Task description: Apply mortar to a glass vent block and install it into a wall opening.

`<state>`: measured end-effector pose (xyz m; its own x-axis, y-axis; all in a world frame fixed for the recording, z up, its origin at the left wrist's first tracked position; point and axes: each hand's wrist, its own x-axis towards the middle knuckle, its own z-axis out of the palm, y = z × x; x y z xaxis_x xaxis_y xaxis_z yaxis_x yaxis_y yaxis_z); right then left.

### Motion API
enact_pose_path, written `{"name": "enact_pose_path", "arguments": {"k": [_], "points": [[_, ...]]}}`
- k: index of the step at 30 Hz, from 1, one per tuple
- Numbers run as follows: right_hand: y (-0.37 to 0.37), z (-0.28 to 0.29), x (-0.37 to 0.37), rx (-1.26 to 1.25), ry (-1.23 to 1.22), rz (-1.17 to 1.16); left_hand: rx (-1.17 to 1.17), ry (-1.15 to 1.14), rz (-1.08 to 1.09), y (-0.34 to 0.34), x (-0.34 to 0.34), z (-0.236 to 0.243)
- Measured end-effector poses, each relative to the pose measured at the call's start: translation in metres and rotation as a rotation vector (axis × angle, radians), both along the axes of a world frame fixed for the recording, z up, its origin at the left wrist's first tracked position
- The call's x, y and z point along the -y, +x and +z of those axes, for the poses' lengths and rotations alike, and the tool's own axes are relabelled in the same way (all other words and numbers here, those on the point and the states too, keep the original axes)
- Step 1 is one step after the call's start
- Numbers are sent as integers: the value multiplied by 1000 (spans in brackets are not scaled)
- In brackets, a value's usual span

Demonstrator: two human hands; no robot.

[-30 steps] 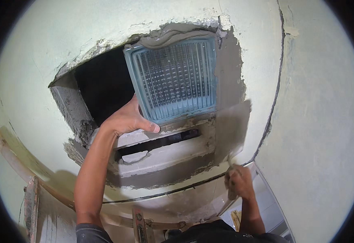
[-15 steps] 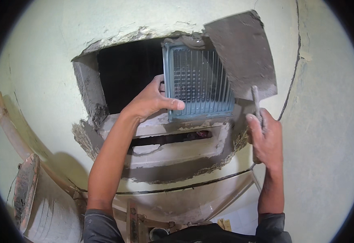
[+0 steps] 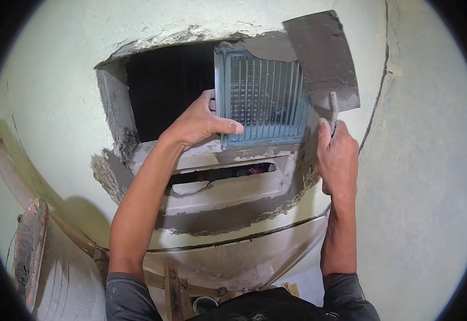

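My left hand (image 3: pixel 201 120) grips the left edge of a pale blue ribbed glass block (image 3: pixel 260 101), thumb on its front and fingers around the side. The block stands in the right part of a rough wall opening, beside a dark gap (image 3: pixel 164 91). My right hand (image 3: pixel 338 155) is closed round the handle of a wide flat trowel (image 3: pixel 324 53), whose grey-coated blade lies over the block's upper right corner and the wall there. Grey wet mortar (image 3: pixel 268 45) sits along the block's top edge, partly behind the blade.
Below is a concrete piece (image 3: pixel 220 190) with a long slot. A grimy bucket (image 3: pixel 65 278) stands at lower left near a curved pale strip (image 3: pixel 9 166). A wooden piece (image 3: pixel 172 291) and a small container (image 3: pixel 204 306) lie below. A cracked wall (image 3: pixel 420 160) adjoins on the right.
My right hand has raised the trowel from beside the block's lower right to its upper right corner. My left hand still grips the block. The view has shifted.
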<state>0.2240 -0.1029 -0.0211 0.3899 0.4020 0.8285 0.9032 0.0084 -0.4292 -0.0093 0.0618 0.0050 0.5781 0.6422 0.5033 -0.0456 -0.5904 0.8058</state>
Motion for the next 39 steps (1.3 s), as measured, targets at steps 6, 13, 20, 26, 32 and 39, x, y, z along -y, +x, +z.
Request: {"name": "enact_pose_path", "arguments": {"k": [6,13,20,26,32,39], "points": [[61,7,19,-367,11,335,-14,1,42,-1,2,-6],[110,3,17,-320,-101,539,-6,-30,59,-3,4,-6],[113,12,-3,-315,-220,471,-40,-28,77,2,13,-4],[118,30,-3,-302,-235,362,-21,-31,78,-5,10,-7],[155,-7,4,-342,-54,337,-11,-86,28,5,12,-7],[105,1,8,-293,-180,407,-47,35,90,-11,12,-7]]}}
